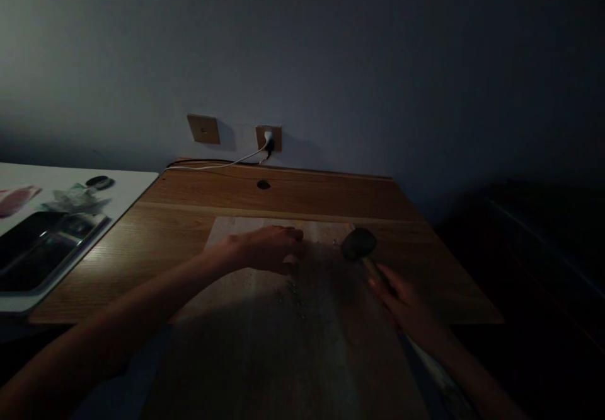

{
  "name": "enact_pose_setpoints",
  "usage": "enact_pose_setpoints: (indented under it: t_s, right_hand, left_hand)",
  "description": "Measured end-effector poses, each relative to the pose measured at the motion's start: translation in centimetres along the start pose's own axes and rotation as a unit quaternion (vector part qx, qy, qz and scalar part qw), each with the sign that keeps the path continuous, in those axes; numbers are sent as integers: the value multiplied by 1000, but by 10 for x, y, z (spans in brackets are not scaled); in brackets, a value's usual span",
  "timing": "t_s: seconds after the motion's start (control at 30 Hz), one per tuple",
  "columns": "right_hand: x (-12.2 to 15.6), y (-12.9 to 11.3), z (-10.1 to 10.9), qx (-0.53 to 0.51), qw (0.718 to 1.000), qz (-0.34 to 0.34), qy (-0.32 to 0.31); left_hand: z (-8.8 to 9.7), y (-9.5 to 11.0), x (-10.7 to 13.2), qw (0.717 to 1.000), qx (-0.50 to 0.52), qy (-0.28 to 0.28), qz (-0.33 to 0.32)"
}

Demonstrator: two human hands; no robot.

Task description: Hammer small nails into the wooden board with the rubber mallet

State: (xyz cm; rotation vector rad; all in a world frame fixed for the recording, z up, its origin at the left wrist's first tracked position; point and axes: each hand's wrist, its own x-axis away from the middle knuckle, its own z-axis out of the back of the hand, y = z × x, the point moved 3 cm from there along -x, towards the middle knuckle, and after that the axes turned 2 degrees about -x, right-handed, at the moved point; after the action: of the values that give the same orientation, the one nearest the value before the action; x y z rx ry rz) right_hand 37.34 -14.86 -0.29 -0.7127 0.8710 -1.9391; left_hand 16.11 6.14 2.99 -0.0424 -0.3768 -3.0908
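My right hand [397, 294] is wrapped round the handle of a mallet [358, 244], whose dark, rounded head is raised above the right side of a wooden board [265, 344]. The handle's far end runs back under my right forearm. Over the board's upper middle, my left hand [271, 248] has its fingers curled down and drawn together. Whatever sits between those fingertips is too dark and small to make out. Several tiny pieces, possibly nails, [297, 299] lie scattered on the board just below my left hand.
The board rests on a brown wooden desk [227, 190] with a round cable hole. Behind it, cords run to a wall socket [268, 138]. At left, a white surface [135, 180] holds a black tray [33, 250] and crumpled clear plastic [78, 199]. The light is dim.
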Motion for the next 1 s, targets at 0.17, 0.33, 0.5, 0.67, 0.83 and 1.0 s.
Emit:
enact_pose_setpoints:
  t_s: [0.17,0.33,0.5,0.67,0.83,1.0]
  right_hand:
    - [1,-1,0,-14,1000,-18,-7]
    - [-1,3,-3,-65,996,-55,-21]
    - [-5,2,-5,-83,995,-55,-16]
    - [-6,3,-5,-86,995,-46,-28]
    - [-7,2,-5,-81,995,-47,-25]
    - [-6,-5,-8,-72,996,-47,-24]
  left_hand:
    - [-7,14,-11,998,-43,22,-29]
    - [-13,-3,-32,988,118,86,44]
    - [-31,-20,-57,942,243,184,140]
    - [-40,-19,-61,937,230,222,140]
    - [-42,-21,-55,938,224,231,125]
    - [-43,-21,-55,947,196,225,118]
